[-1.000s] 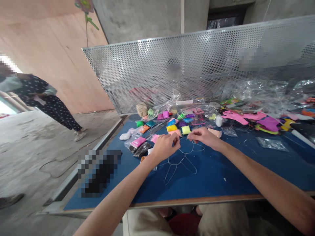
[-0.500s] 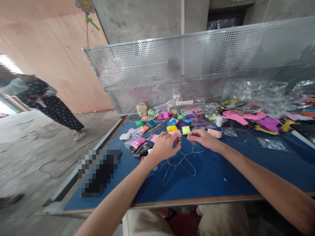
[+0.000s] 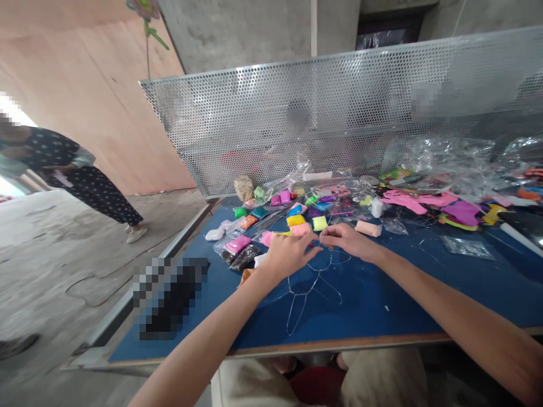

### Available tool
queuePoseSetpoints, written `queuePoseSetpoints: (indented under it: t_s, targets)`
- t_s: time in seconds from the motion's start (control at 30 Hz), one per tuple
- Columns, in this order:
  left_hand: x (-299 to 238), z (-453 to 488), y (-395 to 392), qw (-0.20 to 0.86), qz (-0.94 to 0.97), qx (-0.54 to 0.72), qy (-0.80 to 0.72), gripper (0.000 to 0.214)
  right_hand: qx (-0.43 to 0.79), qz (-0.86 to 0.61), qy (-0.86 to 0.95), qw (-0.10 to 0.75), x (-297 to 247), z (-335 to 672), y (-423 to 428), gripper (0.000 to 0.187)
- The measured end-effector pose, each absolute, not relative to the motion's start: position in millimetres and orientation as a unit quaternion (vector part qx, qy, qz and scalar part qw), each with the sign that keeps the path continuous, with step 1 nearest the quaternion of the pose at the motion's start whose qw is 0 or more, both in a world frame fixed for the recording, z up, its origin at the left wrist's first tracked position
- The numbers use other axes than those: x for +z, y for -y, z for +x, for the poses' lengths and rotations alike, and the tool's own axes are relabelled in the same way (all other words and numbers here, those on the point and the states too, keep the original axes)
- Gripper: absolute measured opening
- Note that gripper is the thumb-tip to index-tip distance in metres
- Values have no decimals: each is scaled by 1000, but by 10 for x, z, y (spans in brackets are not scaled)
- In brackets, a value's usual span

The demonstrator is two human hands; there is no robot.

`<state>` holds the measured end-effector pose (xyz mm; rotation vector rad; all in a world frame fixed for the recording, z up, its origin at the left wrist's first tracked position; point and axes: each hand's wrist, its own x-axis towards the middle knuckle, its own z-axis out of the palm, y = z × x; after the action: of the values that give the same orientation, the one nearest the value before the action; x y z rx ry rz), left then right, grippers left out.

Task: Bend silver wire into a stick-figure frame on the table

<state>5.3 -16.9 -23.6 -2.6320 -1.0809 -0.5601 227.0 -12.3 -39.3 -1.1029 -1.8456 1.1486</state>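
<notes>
A thin silver wire shape [image 3: 302, 294] with several long petal-like loops around a ring hangs under my hands, above the blue tabletop. My right hand [image 3: 350, 242] pinches the wire at the far side of the ring, thumb and fingertips together. Close beside it, my left hand [image 3: 287, 255] has its fingers curled on the same wire, and its fingertips almost meet those of the right. The exact grip of the left fingers is partly hidden. Just beyond the hands lie a yellow-green clay packet [image 3: 319, 224] and a pale pink clay packet [image 3: 301, 229].
More coloured clay packets [image 3: 237, 244] and a white case [image 3: 214, 234] lie on the blue table [image 3: 360, 311]. Pink foam pieces [image 3: 405, 200] and clear bags sit at the right. A perforated metal panel [image 3: 263, 124] stands behind. A person [image 3: 72, 169] stands at the left.
My left hand has moved slightly right and down, closing the gap to the right hand. The wire shape has turned a little, its near loops swinging lower and right.
</notes>
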Motion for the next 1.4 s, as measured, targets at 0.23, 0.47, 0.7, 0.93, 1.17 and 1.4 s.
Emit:
queuePoseSetpoints:
  t_s: [0.23, 0.47, 0.7, 0.93, 1.17, 1.4]
  targets:
    - [-279, -2, 102, 194, -911, -247, 267, 27, 450, -414, 715, 338, -419, 2248, 116, 31]
    - [-163, -20, 169, 191, -921, -247, 232, 28, 403, -403, 749, 338, -343, 2234, 180, 27]
    - [-104, -3, 166, -23, -904, -247, 348, 30, 309, -436, 779, 328, -213, 2186, 308, 22]
    - [-39, -50, 114, 65, -942, -197, 263, 29, 333, -430, 785, 297, -213, 2175, 300, 25]
    - [-101, -6, 105, 171, -946, -158, 224, 28, 368, -436, 771, 283, -233, 2213, 273, 29]
    - [-118, -23, 73, 133, -947, -175, 233, 24, 375, -433, 763, 300, -219, 2207, 301, 29]
